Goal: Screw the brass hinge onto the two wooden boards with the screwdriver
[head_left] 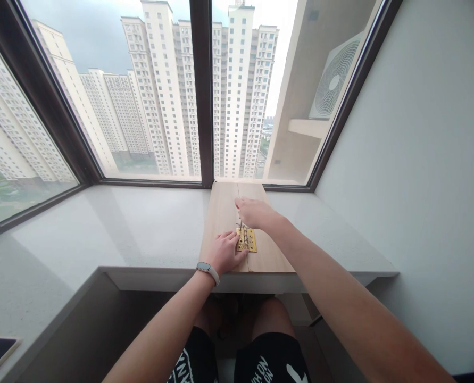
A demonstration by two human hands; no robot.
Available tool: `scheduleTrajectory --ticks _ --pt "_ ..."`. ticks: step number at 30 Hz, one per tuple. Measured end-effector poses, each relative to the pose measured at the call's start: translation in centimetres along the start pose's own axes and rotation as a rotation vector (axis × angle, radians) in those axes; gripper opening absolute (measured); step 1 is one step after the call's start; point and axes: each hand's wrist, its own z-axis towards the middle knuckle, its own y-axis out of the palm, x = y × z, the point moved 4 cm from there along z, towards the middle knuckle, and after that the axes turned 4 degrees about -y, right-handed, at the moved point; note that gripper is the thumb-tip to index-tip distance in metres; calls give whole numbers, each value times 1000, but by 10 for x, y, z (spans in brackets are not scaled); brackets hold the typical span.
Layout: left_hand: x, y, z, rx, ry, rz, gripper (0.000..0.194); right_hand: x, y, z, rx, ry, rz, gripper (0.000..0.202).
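The left hand's grip (227, 252) is spread, thumb and fingers resting at the left and near edges of the gold hinge (252, 242), which lies flat over the seam of the wooden boards (221, 213) on the tabletop (160, 234). The hinge's pin line runs away from the person, along that seam. The right hand's grip (256, 213) pinches an upright thin tool (240, 224) above the hinge's far left part; whether the tip touches cannot be told.
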Motion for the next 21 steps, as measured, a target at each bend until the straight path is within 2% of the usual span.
scheduleTrajectory --ticks 7,13,17,21 --pt "1 0 0 -1 -7 -8 38 -3 -3 0 17 26 4 20" --pt "1 1 2 -6 -4 -22 42 -5 -3 0 12 155 20 29" --pt "1 1 2 -2 -5 -30 40 -5 2 1 -7 105 86 38" --pt "1 0 1 9 -6 -39 40 -2 4 2 7 18 128 35"
